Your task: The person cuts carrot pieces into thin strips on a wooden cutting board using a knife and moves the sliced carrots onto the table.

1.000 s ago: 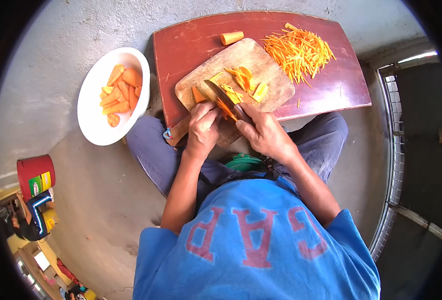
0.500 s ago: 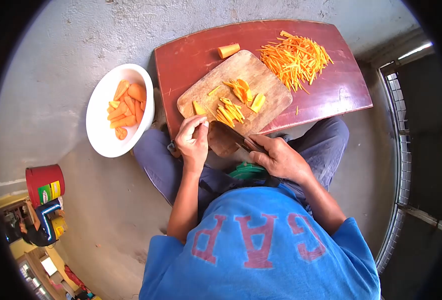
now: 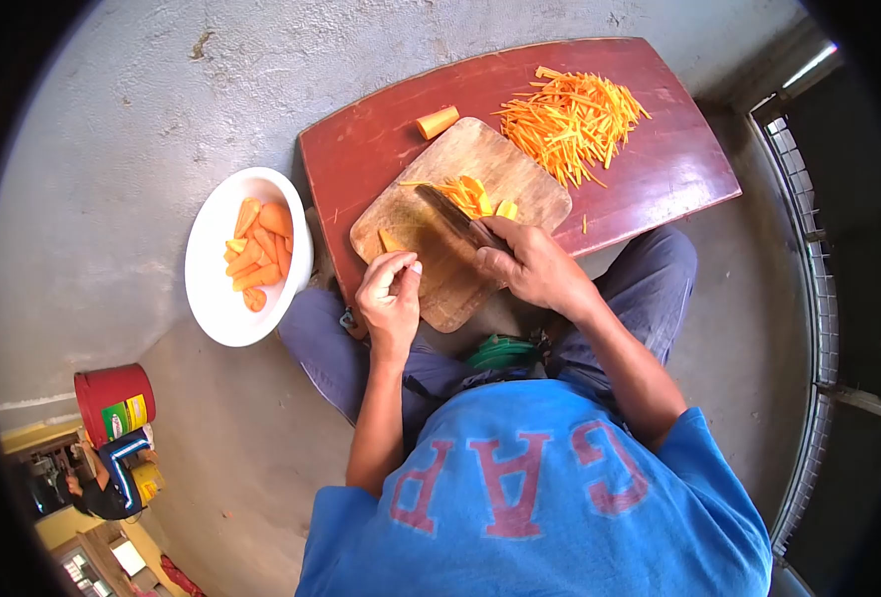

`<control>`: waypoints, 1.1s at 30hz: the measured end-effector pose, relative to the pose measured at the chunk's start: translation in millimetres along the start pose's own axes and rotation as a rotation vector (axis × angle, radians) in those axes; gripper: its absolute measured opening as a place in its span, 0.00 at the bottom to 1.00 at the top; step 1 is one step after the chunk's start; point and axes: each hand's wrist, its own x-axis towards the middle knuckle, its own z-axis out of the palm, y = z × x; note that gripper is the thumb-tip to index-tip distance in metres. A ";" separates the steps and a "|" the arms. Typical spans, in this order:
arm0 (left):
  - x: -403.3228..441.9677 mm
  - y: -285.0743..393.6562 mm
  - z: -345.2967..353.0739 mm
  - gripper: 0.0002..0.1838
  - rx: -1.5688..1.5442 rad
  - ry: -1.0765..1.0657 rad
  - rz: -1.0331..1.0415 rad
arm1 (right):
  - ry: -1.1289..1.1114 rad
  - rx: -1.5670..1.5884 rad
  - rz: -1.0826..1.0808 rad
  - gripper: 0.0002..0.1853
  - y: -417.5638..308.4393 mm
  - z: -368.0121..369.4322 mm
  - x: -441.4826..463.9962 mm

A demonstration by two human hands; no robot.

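My right hand [image 3: 535, 264] is wrapped round the handle of a knife [image 3: 450, 212], whose dark blade lies over the wooden cutting board [image 3: 525, 164]. Against the blade's far side are cut carrot strips and slices [image 3: 468, 194]. My left hand [image 3: 391, 298] is pinched at the board's near left edge; what its fingers hold, if anything, is too small to make out. Just beyond those fingers rests a small carrot piece [image 3: 391, 241]. A heap of carrot sticks [image 3: 575, 119] sits on the red table [image 3: 361, 134], right of the board.
A carrot chunk [image 3: 438, 122] lies beyond the board. At the left, a white basin [image 3: 207, 254] holds several peeled carrots [image 3: 261, 249]. A red bucket [image 3: 115, 401] and another person [image 3: 112, 478] are at the far left. A wall rises behind the table.
The knife has moved away from my body, across the board, and the strips are now bunched with the slices. My left hand left the knife area earlier and stays pinched. The view has shifted.
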 end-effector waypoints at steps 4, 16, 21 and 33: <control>24.5 1.0 -2.3 0.08 0.006 0.013 0.024 | 0.132 0.020 -0.154 0.21 2.3 4.9 -22.9; 123.6 57.5 88.0 0.33 0.770 -0.716 0.324 | 0.235 0.439 0.257 0.17 19.0 -37.6 -69.2; 132.4 34.4 93.0 0.35 0.682 -0.760 0.351 | 0.243 0.503 0.235 0.18 33.7 -25.2 -76.6; 143.2 48.6 101.9 0.49 0.813 -0.857 0.354 | 0.314 0.573 0.234 0.23 35.4 -24.6 -79.2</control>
